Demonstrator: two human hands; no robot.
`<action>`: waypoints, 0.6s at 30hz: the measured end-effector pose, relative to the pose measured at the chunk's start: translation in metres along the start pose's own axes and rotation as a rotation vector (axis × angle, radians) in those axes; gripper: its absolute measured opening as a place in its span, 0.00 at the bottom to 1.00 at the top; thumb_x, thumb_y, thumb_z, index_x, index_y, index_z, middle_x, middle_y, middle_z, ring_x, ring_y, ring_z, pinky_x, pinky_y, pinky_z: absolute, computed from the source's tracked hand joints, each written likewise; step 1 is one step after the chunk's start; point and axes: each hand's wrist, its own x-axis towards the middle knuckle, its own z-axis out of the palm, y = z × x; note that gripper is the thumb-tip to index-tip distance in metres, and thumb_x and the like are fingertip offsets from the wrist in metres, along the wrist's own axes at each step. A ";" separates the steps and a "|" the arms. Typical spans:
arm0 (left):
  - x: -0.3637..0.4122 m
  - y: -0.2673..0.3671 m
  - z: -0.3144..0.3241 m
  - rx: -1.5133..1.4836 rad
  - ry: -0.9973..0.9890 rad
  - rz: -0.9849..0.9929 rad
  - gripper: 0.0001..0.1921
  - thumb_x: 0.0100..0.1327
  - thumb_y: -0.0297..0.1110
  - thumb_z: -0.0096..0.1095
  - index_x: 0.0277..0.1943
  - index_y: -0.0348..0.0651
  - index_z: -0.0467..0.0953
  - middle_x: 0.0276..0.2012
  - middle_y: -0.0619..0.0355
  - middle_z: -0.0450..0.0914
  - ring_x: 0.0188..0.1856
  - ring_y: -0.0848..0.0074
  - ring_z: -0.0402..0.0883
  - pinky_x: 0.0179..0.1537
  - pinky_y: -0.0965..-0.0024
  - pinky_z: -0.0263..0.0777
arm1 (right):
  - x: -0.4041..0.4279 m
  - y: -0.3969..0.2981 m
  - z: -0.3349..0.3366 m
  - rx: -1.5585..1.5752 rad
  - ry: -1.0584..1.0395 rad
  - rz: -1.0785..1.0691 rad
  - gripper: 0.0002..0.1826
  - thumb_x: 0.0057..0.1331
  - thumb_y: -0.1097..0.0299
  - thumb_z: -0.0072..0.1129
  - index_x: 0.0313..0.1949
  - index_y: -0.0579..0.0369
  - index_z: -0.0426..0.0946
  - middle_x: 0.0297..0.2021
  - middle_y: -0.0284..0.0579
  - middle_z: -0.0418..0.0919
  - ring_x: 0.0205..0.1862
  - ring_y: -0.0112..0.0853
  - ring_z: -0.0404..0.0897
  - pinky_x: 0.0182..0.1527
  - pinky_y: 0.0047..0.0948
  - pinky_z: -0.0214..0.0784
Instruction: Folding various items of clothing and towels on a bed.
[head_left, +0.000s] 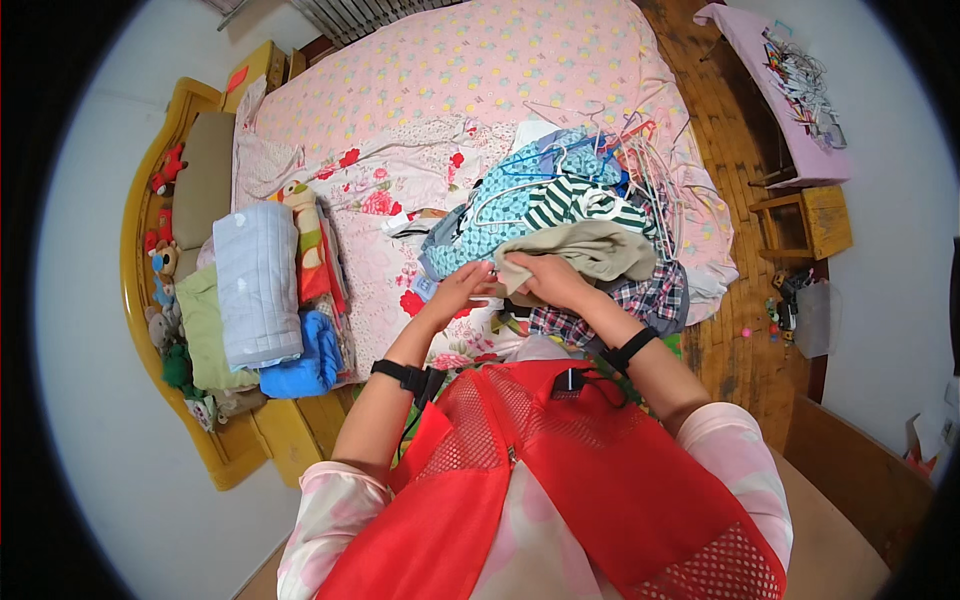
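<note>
A beige cloth garment (600, 246) lies bunched on top of a clothes pile on the bed. My right hand (553, 281) grips its near left end, with a pale flap of cloth showing past the fingers. Just left of that flap is my left hand (459, 291), its fingers spread and holding nothing; whether the fingertips touch the cloth is unclear. Beyond the beige garment lie a green-and-white striped garment (577, 201) and a blue patterned garment (487, 193). A plaid shirt (637, 296) shows at the near right, partly covered.
Tangled clothes hangers (652, 169) rest on the pile's right side. At the bed's left stand a folded pale blue quilt (259, 281), a blue towel (309, 360) and soft toys along the headboard (131, 247). A wooden stool (823, 221) and a pink-covered table (814, 166) are at right.
</note>
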 end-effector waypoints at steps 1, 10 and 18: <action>-0.003 0.010 0.005 -0.124 -0.002 -0.049 0.23 0.67 0.52 0.51 0.56 0.44 0.69 0.41 0.58 0.78 0.46 0.76 0.77 0.48 0.69 0.73 | 0.000 -0.020 -0.005 0.000 -0.056 -0.082 0.23 0.54 0.71 0.50 0.52 0.45 0.73 0.36 0.56 0.80 0.38 0.52 0.78 0.41 0.46 0.70; -0.027 0.001 -0.001 -0.273 0.217 0.342 0.14 0.68 0.35 0.53 0.51 0.36 0.70 0.41 0.58 0.78 0.42 0.81 0.74 0.44 0.75 0.69 | -0.023 -0.091 0.025 0.013 0.029 -0.337 0.19 0.57 0.71 0.54 0.50 0.55 0.73 0.40 0.52 0.77 0.42 0.46 0.76 0.45 0.42 0.68; -0.098 0.047 0.004 -0.212 0.102 0.695 0.12 0.69 0.34 0.51 0.51 0.37 0.70 0.43 0.62 0.75 0.44 0.83 0.71 0.47 0.78 0.66 | -0.047 -0.085 0.028 0.054 0.704 -0.008 0.25 0.47 0.66 0.69 0.45 0.57 0.71 0.37 0.45 0.72 0.42 0.40 0.73 0.46 0.36 0.66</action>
